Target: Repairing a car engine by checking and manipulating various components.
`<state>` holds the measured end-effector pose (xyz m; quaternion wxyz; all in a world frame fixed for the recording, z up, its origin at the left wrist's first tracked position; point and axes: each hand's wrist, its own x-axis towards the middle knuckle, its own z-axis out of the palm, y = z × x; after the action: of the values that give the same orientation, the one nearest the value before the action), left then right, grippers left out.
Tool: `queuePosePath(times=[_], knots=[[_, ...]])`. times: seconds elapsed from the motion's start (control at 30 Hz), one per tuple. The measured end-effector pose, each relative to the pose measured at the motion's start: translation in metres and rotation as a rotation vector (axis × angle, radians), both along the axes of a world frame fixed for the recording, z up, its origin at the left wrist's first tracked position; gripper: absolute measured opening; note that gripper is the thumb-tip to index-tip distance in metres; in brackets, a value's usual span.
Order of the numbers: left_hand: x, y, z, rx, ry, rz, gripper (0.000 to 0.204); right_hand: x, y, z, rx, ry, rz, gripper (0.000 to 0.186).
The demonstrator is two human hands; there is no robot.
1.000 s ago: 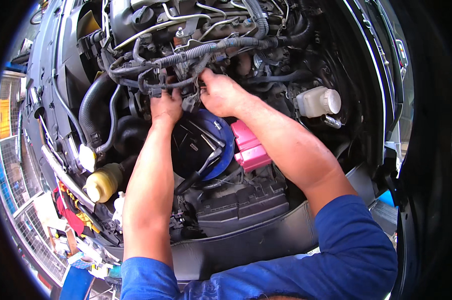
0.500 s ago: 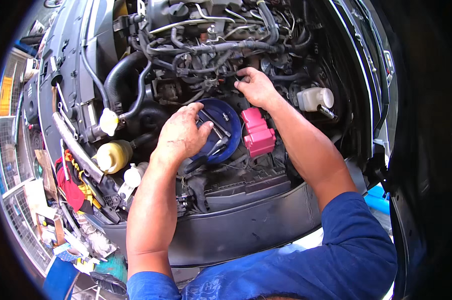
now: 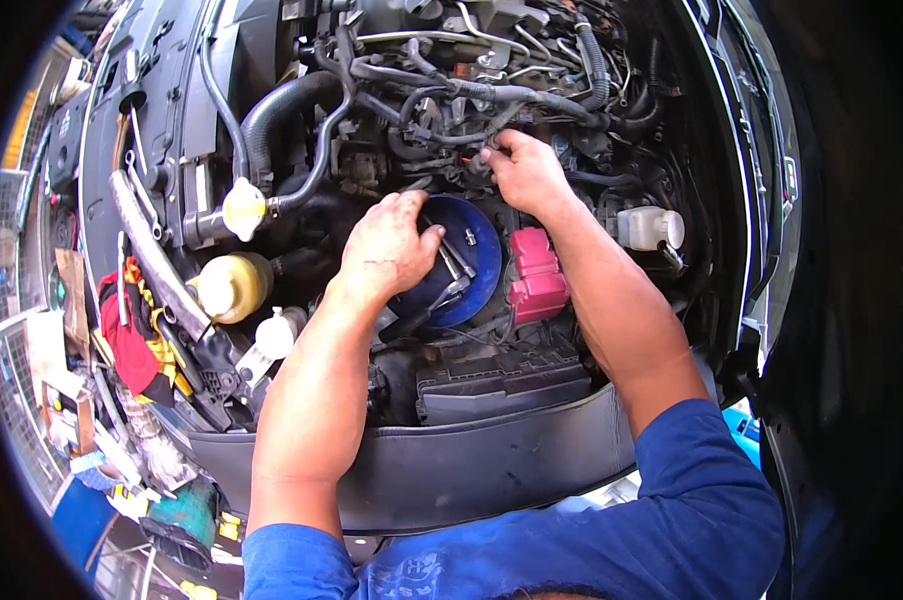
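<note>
My right hand (image 3: 532, 178) reaches into the engine bay, thumb and fingertips pinched together beside the dark wiring harness (image 3: 512, 95). What lies between the fingertips is too small and dark to make out. My left hand (image 3: 390, 245) is over the left rim of a blue round bowl (image 3: 480, 290), thumb apart from the fingers and nothing visible in it. Metal socket tools (image 3: 455, 262) and a small metal socket (image 3: 471, 237) lie in the bowl. Part of the bowl is hidden by my left hand. Right of the bowl sits a pink-red plastic cover (image 3: 538, 275).
Yellowed reservoirs (image 3: 234, 288) and a ribbed black hose (image 3: 272, 115) stand on the left. A white reservoir (image 3: 650, 228) is at the right. A red and yellow cloth (image 3: 132, 335) and wrenches (image 3: 150, 205) rest on the left fender. The black front panel (image 3: 492, 470) runs below my arms.
The view has shifted, so the engine bay appears farther right and slightly lower. My right fingertips remain at the wiring, and my left hand stays by the bowl.
</note>
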<state>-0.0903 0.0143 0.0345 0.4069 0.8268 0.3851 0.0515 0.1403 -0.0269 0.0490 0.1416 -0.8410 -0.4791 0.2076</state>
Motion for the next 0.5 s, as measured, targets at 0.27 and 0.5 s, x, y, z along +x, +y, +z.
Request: queuePosePath(times=[0.27, 0.5], knots=[[0.003, -0.002, 0.006, -0.012, 0.012, -0.07, 0.053, 0.004, 0.006, -0.027, 0.056, 0.121, -0.122, 0.028], [0.0, -0.002, 0.007, -0.03, 0.011, -0.093, 0.053, -0.013, 0.015, -0.006, -0.238, -0.272, 0.075, 0.042]])
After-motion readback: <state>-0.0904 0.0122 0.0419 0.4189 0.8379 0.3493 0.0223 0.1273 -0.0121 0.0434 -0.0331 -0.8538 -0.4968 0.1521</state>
